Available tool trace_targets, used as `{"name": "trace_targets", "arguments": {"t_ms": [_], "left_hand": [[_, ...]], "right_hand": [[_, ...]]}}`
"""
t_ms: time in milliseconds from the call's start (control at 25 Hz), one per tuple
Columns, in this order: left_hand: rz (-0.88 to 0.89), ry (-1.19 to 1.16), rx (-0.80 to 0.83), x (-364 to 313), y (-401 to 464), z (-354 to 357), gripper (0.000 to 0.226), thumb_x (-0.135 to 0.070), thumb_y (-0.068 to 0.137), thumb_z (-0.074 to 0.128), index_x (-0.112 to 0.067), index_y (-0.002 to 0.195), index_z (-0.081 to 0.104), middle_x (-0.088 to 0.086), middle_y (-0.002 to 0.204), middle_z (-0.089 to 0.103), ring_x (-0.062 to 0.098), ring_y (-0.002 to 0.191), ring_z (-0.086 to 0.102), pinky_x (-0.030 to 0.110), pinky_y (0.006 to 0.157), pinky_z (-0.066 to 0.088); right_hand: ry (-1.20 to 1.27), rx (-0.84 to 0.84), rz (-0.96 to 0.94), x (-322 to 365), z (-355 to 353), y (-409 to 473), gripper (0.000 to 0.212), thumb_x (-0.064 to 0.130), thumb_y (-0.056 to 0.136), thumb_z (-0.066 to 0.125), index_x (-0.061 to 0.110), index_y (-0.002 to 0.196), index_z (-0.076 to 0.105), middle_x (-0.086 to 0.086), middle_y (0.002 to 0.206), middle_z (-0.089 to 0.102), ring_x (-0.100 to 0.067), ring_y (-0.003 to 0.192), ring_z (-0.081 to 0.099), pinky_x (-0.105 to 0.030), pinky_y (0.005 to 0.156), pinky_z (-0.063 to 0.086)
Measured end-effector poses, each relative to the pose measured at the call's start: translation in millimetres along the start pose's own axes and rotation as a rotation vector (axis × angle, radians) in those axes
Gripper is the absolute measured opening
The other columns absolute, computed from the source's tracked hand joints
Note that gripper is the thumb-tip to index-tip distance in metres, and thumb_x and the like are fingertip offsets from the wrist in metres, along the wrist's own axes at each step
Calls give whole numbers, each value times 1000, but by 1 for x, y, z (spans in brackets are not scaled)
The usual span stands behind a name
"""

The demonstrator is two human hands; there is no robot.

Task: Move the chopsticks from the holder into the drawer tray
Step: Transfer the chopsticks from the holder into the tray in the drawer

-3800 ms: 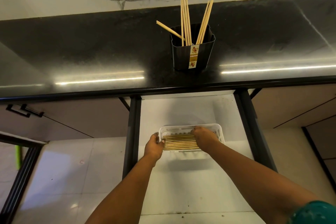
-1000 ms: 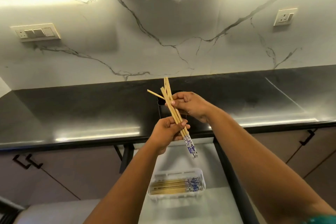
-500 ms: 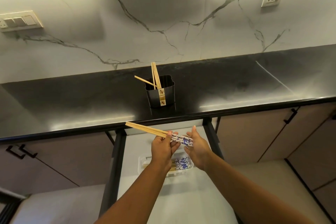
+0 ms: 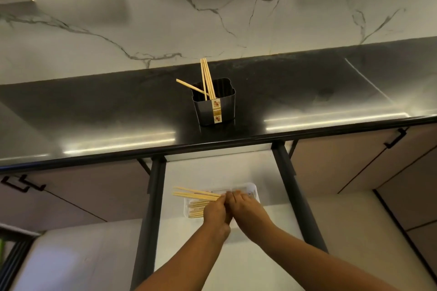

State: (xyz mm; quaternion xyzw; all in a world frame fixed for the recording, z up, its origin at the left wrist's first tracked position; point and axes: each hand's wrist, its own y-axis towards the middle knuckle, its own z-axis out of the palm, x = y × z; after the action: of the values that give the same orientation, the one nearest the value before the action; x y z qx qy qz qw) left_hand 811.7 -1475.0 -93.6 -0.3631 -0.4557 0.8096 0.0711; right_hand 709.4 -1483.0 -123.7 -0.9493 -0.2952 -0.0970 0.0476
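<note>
A black holder [image 4: 224, 107] stands on the dark counter with a few wooden chopsticks [image 4: 206, 78] still upright in it and one leaning left. Below, in the open drawer, lies a white tray [image 4: 251, 190] with chopsticks [image 4: 196, 210] laid flat inside. My left hand [image 4: 216, 210] and my right hand [image 4: 243, 204] are side by side over the tray, both closed on a bundle of chopsticks [image 4: 194, 194]. Its thin ends stick out left past the tray's rim. My hands hide the bundle's other end.
The drawer's black side rails [image 4: 153, 196] run down on both sides of the white drawer floor [image 4: 212, 168]. The counter's front edge [image 4: 236, 143] overhangs the drawer's back. Cabinet fronts with black handles [image 4: 396, 139] flank it. A marble wall rises behind.
Both hands have come down with the bundle from just under the counter edge to the tray. The bundle now lies nearly level over the tray. The view has tilted down.
</note>
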Motion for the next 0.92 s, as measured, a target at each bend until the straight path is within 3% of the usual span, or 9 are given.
{"name": "trace_targets", "arguments": {"t_ms": [120, 240, 320, 400, 480, 560, 680, 800, 920], "left_hand": [[-35, -3, -107, -21, 30, -26, 14, -7, 93, 55, -1, 82, 61, 15, 82, 63, 24, 70, 62, 24, 45, 55], [-22, -34, -242, -48, 65, -60, 14, -8, 94, 55, 0, 85, 62, 15, 91, 63, 21, 72, 62, 27, 56, 57], [31, 7, -286, -67, 86, -82, 19, -5, 93, 53, 5, 105, 63, 15, 96, 65, 17, 72, 62, 25, 66, 53], [119, 130, -280, -79, 104, -95, 29, -5, 93, 49, 3, 120, 56, 19, 113, 64, 12, 74, 57, 28, 77, 49], [195, 375, -338, -83, 114, -98, 22, -19, 92, 58, -10, 112, 61, 13, 114, 64, 13, 78, 55, 31, 77, 48], [172, 645, -242, -77, 121, -100, 30, -33, 88, 63, -20, 115, 56, -1, 109, 60, 13, 86, 55, 29, 75, 45], [66, 841, -87, -63, 134, -105, 29, -23, 95, 53, -19, 124, 51, 2, 114, 59, 12, 88, 56, 26, 72, 46], [56, 880, -100, -57, 139, -108, 23, -13, 98, 44, -22, 117, 53, 1, 102, 60, 9, 80, 55, 21, 60, 46], [65, 856, -102, -56, 140, -109, 21, -12, 98, 43, -28, 108, 54, -4, 93, 61, 11, 81, 58, 19, 52, 44]], "right_hand": [[2, 20, -44, -16, 18, 5, 30, 14, 95, 54, 8, 125, 56, -13, 120, 65, -27, 110, 63, -37, 100, 49], [-40, 146, 12, -32, 35, 16, 32, 10, 95, 51, 9, 127, 52, -12, 122, 63, -28, 110, 61, -35, 99, 48], [-60, 209, 55, -42, 41, 28, 33, 9, 96, 44, 10, 129, 47, -12, 126, 60, -28, 113, 58, -35, 98, 45], [-93, 271, 88, -50, 44, 42, 34, 7, 95, 44, 9, 129, 48, -12, 126, 60, -29, 113, 58, -35, 95, 45], [-142, 342, 92, -51, 45, 57, 34, 7, 91, 50, 9, 126, 49, -12, 124, 61, -30, 112, 58, -36, 95, 45], [-189, 377, 81, -53, 50, 72, 35, 7, 86, 57, 8, 121, 52, -12, 121, 63, -31, 112, 59, -36, 95, 43], [-225, 380, 83, -50, 53, 85, 37, 5, 78, 67, 6, 114, 57, -11, 114, 66, -30, 106, 63, -35, 91, 47], [-285, 349, 85, -47, 54, 86, 38, 12, 54, 86, 6, 86, 69, -8, 81, 72, -23, 73, 71, -28, 66, 55], [-288, 377, 55, -50, 56, 87, 28, 7, 75, 71, 4, 102, 64, -11, 95, 70, -27, 86, 69, -34, 77, 54]]}}
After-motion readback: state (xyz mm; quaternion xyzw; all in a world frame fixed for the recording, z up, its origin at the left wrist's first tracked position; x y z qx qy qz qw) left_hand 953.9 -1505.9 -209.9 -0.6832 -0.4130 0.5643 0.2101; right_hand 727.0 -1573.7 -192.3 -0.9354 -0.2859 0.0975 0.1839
